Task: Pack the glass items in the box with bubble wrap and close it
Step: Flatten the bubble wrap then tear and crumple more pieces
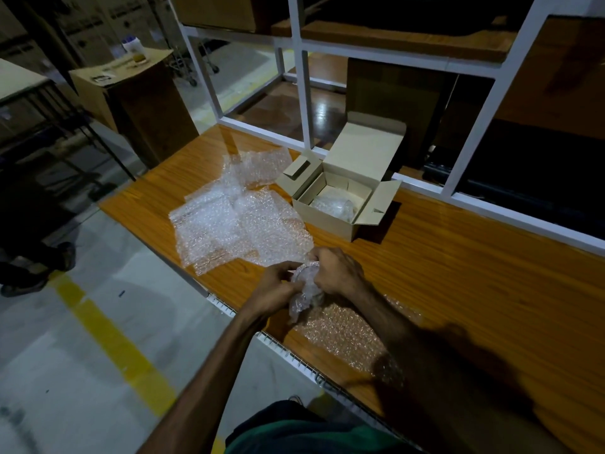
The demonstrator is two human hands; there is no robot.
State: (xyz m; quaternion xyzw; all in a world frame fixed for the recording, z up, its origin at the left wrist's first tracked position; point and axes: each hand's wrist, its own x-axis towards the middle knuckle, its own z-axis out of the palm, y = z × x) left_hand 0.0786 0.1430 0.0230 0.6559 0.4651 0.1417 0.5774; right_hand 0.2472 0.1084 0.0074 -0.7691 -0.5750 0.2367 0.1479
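Head view showed both hands, left (278, 283) and right (339, 271), gripping a bubble-wrapped glass item (306, 290) over the bench (474, 273); loose bubble wrap sheets (235, 224) lay beside the open box (343, 204).

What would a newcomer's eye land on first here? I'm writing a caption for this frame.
Probably the two hands at the table's near edge, left hand and right hand, gripping a bubble-wrapped glass item. Next, the open cardboard box further back, with one wrapped piece already inside, and the loose bubble wrap sheets spread to its left.
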